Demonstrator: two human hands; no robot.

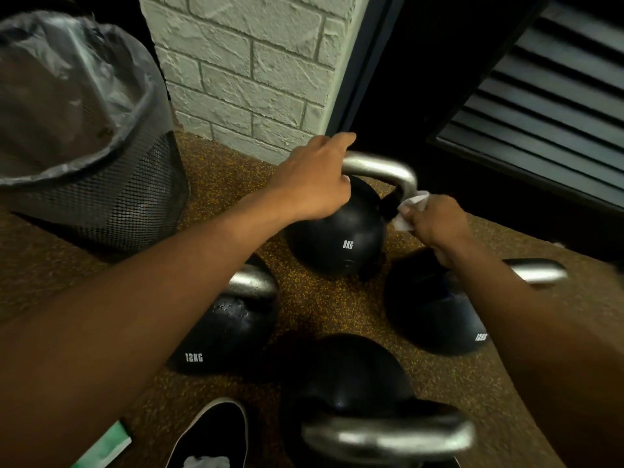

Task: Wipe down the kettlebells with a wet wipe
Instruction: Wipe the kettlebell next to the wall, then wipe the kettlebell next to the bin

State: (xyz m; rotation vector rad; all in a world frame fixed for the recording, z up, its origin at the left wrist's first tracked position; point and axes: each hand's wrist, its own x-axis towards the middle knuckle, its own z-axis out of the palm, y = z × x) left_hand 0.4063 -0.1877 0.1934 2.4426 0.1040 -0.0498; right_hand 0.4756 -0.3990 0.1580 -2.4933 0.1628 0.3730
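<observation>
Speckled floor [314, 309]. Gripping 8kg kettlebell [334, 238] handle [381, 165] w/ L hand [317, 179], pinching wet wipe [410, 209] at handle's base w/ R hand [437, 222]. Could tip w/ slack grip on wet steel.

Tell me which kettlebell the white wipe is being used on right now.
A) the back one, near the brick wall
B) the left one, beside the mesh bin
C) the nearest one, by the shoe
A: the right hand pinches the wipe against the side of the handle of the back kettlebell, while the left hand grips that same handle.
</observation>
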